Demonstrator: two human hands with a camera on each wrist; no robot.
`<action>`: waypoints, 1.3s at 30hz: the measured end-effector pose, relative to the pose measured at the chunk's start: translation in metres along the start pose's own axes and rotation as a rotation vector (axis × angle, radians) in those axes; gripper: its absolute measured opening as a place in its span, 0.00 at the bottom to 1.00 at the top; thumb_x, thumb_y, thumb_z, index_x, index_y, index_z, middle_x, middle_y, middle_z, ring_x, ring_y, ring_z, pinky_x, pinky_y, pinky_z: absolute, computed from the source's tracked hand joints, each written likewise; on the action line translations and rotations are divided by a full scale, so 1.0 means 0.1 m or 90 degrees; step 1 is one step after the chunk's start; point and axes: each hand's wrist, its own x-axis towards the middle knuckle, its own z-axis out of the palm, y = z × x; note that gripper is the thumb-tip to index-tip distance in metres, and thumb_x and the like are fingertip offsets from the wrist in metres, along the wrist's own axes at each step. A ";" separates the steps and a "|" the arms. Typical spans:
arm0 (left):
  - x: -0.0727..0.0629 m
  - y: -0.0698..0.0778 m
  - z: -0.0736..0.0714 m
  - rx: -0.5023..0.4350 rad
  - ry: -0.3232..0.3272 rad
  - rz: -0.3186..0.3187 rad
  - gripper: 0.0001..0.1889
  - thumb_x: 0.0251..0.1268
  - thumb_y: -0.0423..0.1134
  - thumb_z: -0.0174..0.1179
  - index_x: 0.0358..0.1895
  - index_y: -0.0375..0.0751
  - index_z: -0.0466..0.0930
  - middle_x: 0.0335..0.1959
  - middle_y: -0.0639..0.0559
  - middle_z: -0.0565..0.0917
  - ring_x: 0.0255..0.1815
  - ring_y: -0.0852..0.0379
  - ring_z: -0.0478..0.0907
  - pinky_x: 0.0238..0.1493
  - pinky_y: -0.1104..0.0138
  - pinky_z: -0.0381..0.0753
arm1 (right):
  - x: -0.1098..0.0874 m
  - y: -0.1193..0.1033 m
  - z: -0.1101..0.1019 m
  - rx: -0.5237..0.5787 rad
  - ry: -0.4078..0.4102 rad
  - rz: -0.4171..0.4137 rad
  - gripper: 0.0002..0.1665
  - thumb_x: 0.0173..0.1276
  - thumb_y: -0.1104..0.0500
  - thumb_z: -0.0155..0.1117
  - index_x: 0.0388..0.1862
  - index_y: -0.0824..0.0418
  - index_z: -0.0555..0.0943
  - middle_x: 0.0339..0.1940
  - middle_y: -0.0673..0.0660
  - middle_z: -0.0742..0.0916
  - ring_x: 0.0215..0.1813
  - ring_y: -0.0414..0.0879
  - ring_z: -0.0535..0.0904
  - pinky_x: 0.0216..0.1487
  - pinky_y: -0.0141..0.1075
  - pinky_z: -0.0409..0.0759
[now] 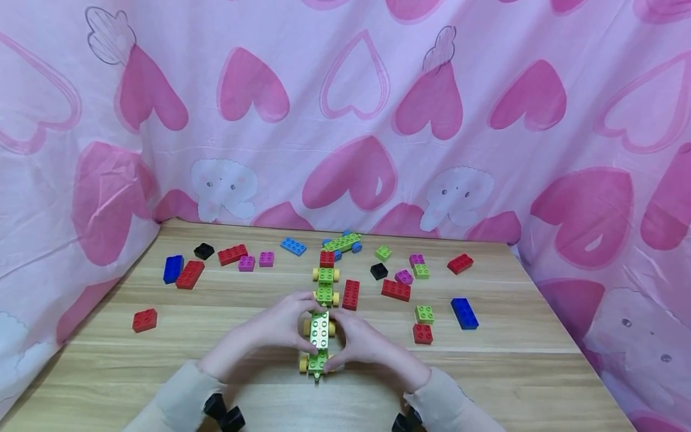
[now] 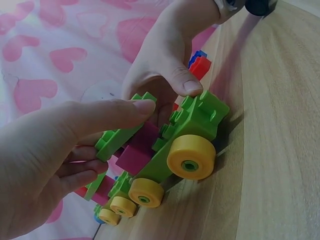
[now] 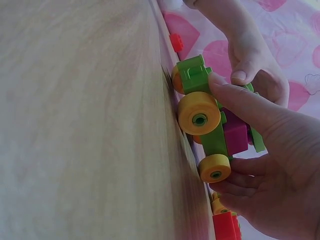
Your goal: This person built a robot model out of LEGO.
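Observation:
Near the table's middle, a toy train car with a green wheeled base (image 3: pixel 215 137) and yellow wheels (image 2: pixel 191 157) stands between the two hands. A magenta brick (image 2: pixel 137 152) sits on the base, with a long light green brick (image 1: pixel 320 330) above it. My left hand (image 1: pixel 278 321) pinches the long green brick, thumb on its near end and fingers along its side. My right hand (image 1: pixel 361 336) grips the car from the other side, its thumb on the base's studded end and its fingers by the far wheel. Ahead, another green car (image 1: pixel 326 285) carries a red brick (image 1: pixel 327 259).
Behind them stands a green vehicle with blue wheels (image 1: pixel 342 243). Loose bricks lie on both sides, among them a red brick (image 1: pixel 351 294) beside the cars, a blue brick (image 1: pixel 465 314) at right and a red brick (image 1: pixel 144 320) at left. A pink heart-printed curtain (image 1: pixel 345 150) surrounds the table.

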 end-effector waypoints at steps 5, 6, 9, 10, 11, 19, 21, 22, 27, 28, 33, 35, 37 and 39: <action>-0.01 -0.01 0.00 -0.003 0.003 -0.004 0.35 0.40 0.50 0.79 0.56 0.41 0.80 0.62 0.42 0.77 0.66 0.41 0.70 0.65 0.43 0.71 | 0.00 -0.01 0.00 -0.017 0.000 0.003 0.62 0.39 0.45 0.84 0.72 0.62 0.65 0.71 0.57 0.73 0.72 0.52 0.68 0.73 0.48 0.65; -0.02 -0.02 -0.01 -0.001 0.003 -0.006 0.35 0.41 0.50 0.79 0.57 0.41 0.80 0.62 0.43 0.77 0.67 0.41 0.70 0.65 0.43 0.71 | 0.00 -0.01 0.00 -0.018 0.000 0.005 0.62 0.39 0.45 0.84 0.72 0.62 0.65 0.71 0.58 0.73 0.72 0.52 0.68 0.73 0.48 0.65; -0.02 -0.02 -0.01 0.007 0.005 -0.007 0.35 0.41 0.50 0.78 0.57 0.43 0.80 0.61 0.45 0.78 0.67 0.42 0.70 0.65 0.44 0.71 | 0.00 -0.01 0.00 -0.020 -0.002 0.008 0.63 0.40 0.45 0.84 0.72 0.62 0.64 0.71 0.58 0.73 0.72 0.53 0.67 0.74 0.48 0.64; -0.02 -0.02 -0.01 0.009 0.007 -0.003 0.35 0.41 0.50 0.79 0.57 0.42 0.80 0.61 0.45 0.78 0.66 0.42 0.70 0.65 0.44 0.72 | 0.00 -0.01 0.00 -0.020 -0.002 0.009 0.63 0.40 0.45 0.84 0.72 0.62 0.64 0.71 0.58 0.73 0.72 0.53 0.67 0.74 0.48 0.64; -0.02 -0.02 -0.01 0.009 0.007 -0.003 0.35 0.41 0.50 0.79 0.57 0.43 0.80 0.60 0.46 0.78 0.66 0.43 0.70 0.65 0.44 0.72 | 0.00 -0.01 0.00 -0.020 -0.001 0.008 0.63 0.40 0.45 0.84 0.72 0.63 0.64 0.71 0.58 0.73 0.72 0.53 0.67 0.74 0.48 0.64; -0.02 0.02 0.00 -0.006 0.003 -0.003 0.35 0.39 0.49 0.79 0.56 0.44 0.80 0.58 0.50 0.78 0.65 0.45 0.71 0.64 0.45 0.73 | 0.00 -0.01 0.00 -0.004 0.001 0.005 0.62 0.40 0.46 0.84 0.72 0.61 0.65 0.71 0.57 0.73 0.72 0.52 0.68 0.74 0.48 0.64; -0.02 0.02 0.01 -0.007 0.003 -0.001 0.35 0.40 0.49 0.79 0.57 0.43 0.80 0.59 0.49 0.78 0.65 0.45 0.71 0.64 0.45 0.73 | 0.00 0.00 0.00 0.001 0.001 0.002 0.61 0.40 0.46 0.84 0.72 0.60 0.65 0.71 0.57 0.73 0.72 0.52 0.68 0.74 0.49 0.64; -0.02 0.02 0.01 -0.007 0.003 0.001 0.36 0.40 0.49 0.79 0.57 0.42 0.79 0.59 0.49 0.77 0.65 0.45 0.71 0.64 0.45 0.73 | 0.00 0.00 0.00 0.001 0.001 0.001 0.62 0.40 0.46 0.84 0.72 0.60 0.65 0.71 0.57 0.73 0.72 0.52 0.68 0.74 0.48 0.64; -0.03 0.01 0.01 0.003 0.012 -0.001 0.37 0.41 0.49 0.79 0.58 0.42 0.78 0.60 0.47 0.77 0.65 0.45 0.71 0.64 0.46 0.73 | 0.00 0.00 0.00 -0.007 -0.001 -0.001 0.62 0.40 0.46 0.84 0.72 0.61 0.64 0.71 0.56 0.73 0.72 0.51 0.67 0.74 0.47 0.64; -0.03 0.00 0.01 0.006 0.014 0.000 0.37 0.41 0.49 0.79 0.59 0.42 0.78 0.60 0.48 0.77 0.65 0.45 0.71 0.64 0.46 0.73 | 0.00 0.00 0.00 -0.010 -0.002 -0.002 0.62 0.40 0.46 0.84 0.72 0.61 0.64 0.71 0.57 0.73 0.72 0.51 0.67 0.74 0.47 0.64; -0.03 -0.01 0.01 0.011 0.018 0.000 0.40 0.42 0.49 0.78 0.63 0.45 0.75 0.60 0.50 0.76 0.64 0.47 0.71 0.63 0.46 0.74 | 0.00 0.00 0.00 -0.020 -0.002 -0.004 0.62 0.40 0.45 0.84 0.73 0.62 0.64 0.72 0.58 0.72 0.73 0.52 0.67 0.74 0.47 0.64; -0.04 -0.01 0.01 0.009 0.020 -0.001 0.40 0.43 0.49 0.78 0.64 0.46 0.75 0.59 0.51 0.76 0.64 0.48 0.71 0.63 0.46 0.74 | -0.01 -0.01 0.00 -0.023 0.000 -0.004 0.63 0.40 0.45 0.84 0.73 0.63 0.64 0.72 0.58 0.72 0.73 0.52 0.67 0.74 0.47 0.64; -0.04 -0.02 0.01 0.010 0.022 0.001 0.39 0.43 0.48 0.78 0.63 0.46 0.76 0.58 0.52 0.76 0.63 0.49 0.71 0.63 0.47 0.74 | -0.01 -0.01 0.00 -0.025 0.001 -0.006 0.63 0.40 0.45 0.84 0.73 0.63 0.64 0.72 0.58 0.72 0.73 0.53 0.67 0.74 0.47 0.64; -0.04 -0.02 0.02 0.010 0.023 0.003 0.38 0.43 0.48 0.78 0.63 0.46 0.76 0.58 0.52 0.76 0.63 0.49 0.71 0.63 0.47 0.74 | -0.01 -0.01 0.00 -0.028 0.003 -0.006 0.63 0.40 0.45 0.84 0.73 0.63 0.64 0.72 0.58 0.73 0.72 0.53 0.67 0.74 0.48 0.65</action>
